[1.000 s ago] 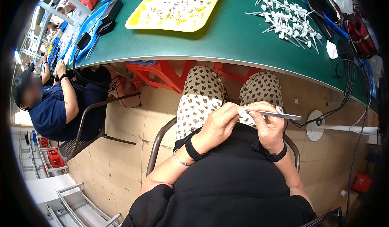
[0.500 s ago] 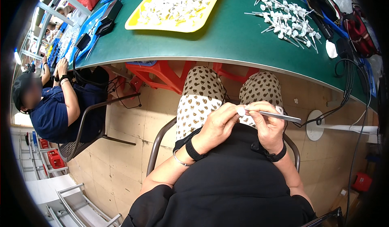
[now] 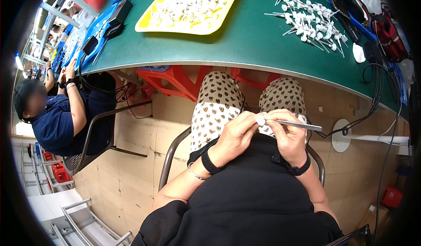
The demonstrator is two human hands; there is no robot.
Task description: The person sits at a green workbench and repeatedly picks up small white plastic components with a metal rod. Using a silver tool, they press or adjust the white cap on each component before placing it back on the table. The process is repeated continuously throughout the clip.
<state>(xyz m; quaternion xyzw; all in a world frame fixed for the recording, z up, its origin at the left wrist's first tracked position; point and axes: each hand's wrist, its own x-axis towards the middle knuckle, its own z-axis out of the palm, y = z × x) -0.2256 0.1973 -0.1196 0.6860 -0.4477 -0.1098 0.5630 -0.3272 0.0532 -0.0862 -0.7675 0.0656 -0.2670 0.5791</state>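
Over my lap, my left hand (image 3: 237,134) pinches a small white plastic piece (image 3: 261,121); my right hand (image 3: 287,134) grips a thin silver metal rod (image 3: 300,125) pointing toward 3 o'clock.

A small white plastic piece (image 3: 260,121) sits pinched between the fingertips of the left hand (image 3: 236,137) and the right hand (image 3: 288,134), held above the lap. A thin grey metal rod (image 3: 299,125) sticks out of it, lying nearly level and pointing toward the person's right, its far end free beyond the right hand.
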